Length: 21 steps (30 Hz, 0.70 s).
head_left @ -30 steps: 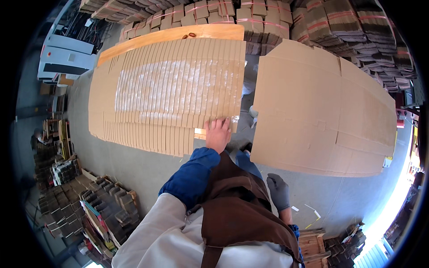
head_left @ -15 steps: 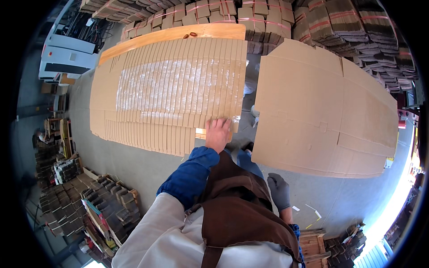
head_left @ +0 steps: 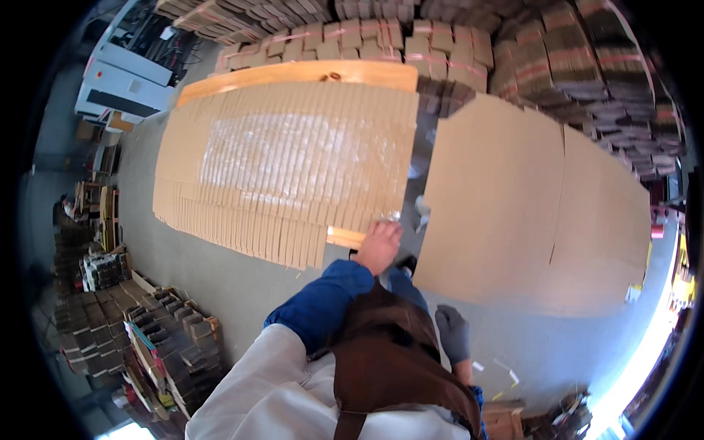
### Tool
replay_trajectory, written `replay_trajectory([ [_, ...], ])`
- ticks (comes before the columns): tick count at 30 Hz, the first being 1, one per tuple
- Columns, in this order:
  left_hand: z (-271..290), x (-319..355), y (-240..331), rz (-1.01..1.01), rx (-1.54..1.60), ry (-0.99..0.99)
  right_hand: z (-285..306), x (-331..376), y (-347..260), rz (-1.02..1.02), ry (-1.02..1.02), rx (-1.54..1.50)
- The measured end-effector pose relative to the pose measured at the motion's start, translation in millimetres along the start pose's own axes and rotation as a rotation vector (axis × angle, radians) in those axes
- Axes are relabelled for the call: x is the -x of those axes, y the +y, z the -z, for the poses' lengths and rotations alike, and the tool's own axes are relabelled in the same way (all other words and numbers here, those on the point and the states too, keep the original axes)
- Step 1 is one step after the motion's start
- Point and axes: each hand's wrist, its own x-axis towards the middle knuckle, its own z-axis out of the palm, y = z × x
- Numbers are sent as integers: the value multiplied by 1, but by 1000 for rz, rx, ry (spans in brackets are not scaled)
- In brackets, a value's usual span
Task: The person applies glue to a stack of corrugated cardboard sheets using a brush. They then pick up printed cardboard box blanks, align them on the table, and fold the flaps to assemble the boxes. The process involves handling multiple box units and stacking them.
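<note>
A row of overlapping cardboard sheets (head_left: 183, 165) lies on a wooden board (head_left: 293, 75), with clear plastic film (head_left: 279, 150) over its middle. My bare left hand (head_left: 379, 247) is at the near right corner of this row, fingers stretched toward the sheets' edge, touching or just beside it; a small shiny bit of film is at the fingertips. In its grey glove, my right hand (head_left: 452, 330) hangs low beside my brown apron (head_left: 403, 359), fingers curled in and nothing visible in them. A large flat cardboard sheet (head_left: 513, 213) lies to the right, apart from both hands.
Strapped cardboard bundles (head_left: 447, 55) stand along the far side, with taller stacks (head_left: 557, 59) at the far right. A white machine (head_left: 128, 81) stands far left. More piles (head_left: 176, 345) sit at the lower left. Scraps (head_left: 506, 370) lie on the floor at right.
My left hand has drawn back from on top of the sheets toward me and slightly right. The whole view has shifted, with the cardboard lower in it. My right hand stays at my side.
</note>
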Motion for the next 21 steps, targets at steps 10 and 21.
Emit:
replay_trajectory([
  [10,32,58,7,187,495,11,-27,-17,-17,19,-94,3],
  [21,87,157,-96,615,865,18,-99,-6,-76,99,15,107],
])
